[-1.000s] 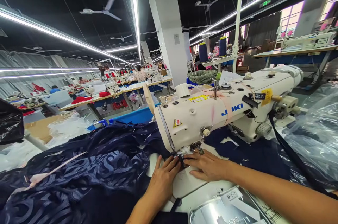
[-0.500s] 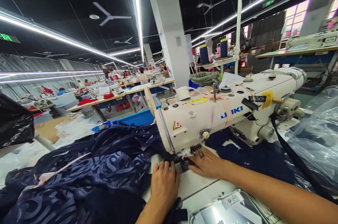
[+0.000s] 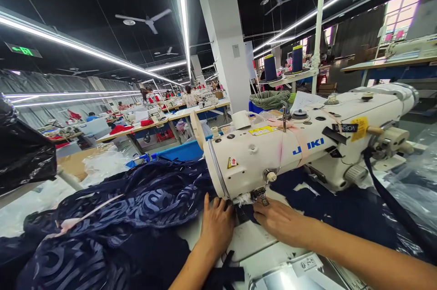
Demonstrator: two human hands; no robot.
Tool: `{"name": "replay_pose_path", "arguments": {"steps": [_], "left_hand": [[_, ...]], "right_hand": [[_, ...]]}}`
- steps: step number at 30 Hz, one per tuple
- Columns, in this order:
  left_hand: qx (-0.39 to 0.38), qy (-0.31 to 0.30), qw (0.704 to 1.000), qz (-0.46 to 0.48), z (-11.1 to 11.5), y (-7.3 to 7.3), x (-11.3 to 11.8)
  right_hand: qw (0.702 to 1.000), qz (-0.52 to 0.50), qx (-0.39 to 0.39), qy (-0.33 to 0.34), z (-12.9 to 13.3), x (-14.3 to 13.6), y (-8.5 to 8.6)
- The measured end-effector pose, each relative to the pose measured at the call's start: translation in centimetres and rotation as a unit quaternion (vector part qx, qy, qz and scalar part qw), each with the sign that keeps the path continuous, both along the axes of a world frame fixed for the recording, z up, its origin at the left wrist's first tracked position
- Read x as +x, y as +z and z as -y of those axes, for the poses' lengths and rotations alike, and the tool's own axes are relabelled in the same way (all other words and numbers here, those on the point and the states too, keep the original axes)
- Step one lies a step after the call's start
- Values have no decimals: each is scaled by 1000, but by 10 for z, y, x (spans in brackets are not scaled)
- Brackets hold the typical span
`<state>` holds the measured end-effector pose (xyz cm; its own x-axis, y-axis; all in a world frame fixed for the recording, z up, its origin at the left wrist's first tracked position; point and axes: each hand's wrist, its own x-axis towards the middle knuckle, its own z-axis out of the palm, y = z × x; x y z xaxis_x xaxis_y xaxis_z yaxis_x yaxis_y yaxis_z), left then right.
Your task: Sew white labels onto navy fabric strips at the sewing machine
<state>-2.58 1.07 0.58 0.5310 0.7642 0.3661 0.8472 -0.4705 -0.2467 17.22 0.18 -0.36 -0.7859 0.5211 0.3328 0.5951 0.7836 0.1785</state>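
Note:
A white sewing machine (image 3: pixel 259 153) stands in front of me, its needle and presser area partly hidden beneath the head. A small piece of dark navy fabric (image 3: pixel 246 213) lies under that area. My left hand (image 3: pixel 218 222) rests palm down on the machine bed left of the needle, fingers stretched forward and somewhat apart. To the right, my right hand (image 3: pixel 278 221) has its fingers bent, with thumb and fingertips closed at the edge of the navy fabric. Patterned navy garments (image 3: pixel 143 203) are heaped left of my left hand.
Dark cloth (image 3: pixel 336 210) lies behind my right forearm. Clear plastic (image 3: pixel 416 190) is at the right edge, a black plastic bag (image 3: pixel 27 149) at the left. Thread cones (image 3: pixel 270 68) stand on a rack behind the machine. A metal plate (image 3: pixel 290 276) sits in front. People work at distant tables.
My right hand's fingers have gone from flatter to bent at the fabric. My left hand has slid slightly forward, its fingers spreading. The whole view has shifted a little.

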Motion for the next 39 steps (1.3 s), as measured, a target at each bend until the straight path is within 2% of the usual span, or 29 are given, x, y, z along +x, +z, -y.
{"name": "replay_pose_path", "arguments": {"steps": [6,13,20,30,36,39], "left_hand": [[8,-5,1000,-6,0,1,0],[1,5,1000,-13,-2,-1,1],[-25,3,1000,-2,-7,3,1],[-25,7,1000,-1,-12,5,3],[-35,25,999,8,-12,5,4],[-46,49,998,20,-2,6,7]], "right_hand": [[1000,16,-8,19,3,-5,6],[999,45,11,-1,9,-12,11],[997,33,55,-42,12,-21,4],[997,22,31,-74,6,-32,-8],[996,40,52,-58,-1,-21,-2],[995,7,86,-50,-10,-10,-5]]}}
